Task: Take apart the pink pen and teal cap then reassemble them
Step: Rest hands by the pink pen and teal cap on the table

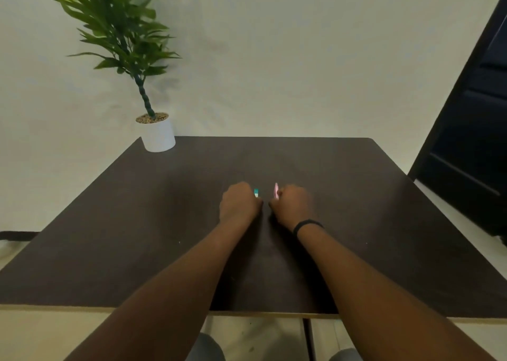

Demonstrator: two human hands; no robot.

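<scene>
Left hand (pixel 239 202) grip on 1 teal cap (pixel 256 192), right hand (pixel 291 206) on 1 pink pen (pixel 276 190)

Pink pen (pixel 276 190), teal cap (pixel 256 192), dark brown table (pixel 164 223)

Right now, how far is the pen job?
Done: the teal cap and pink pen look separated, a gap between them. In hand: left hand holds the cap, right hand the pen, above the table. Left: pushing them together again.
</scene>
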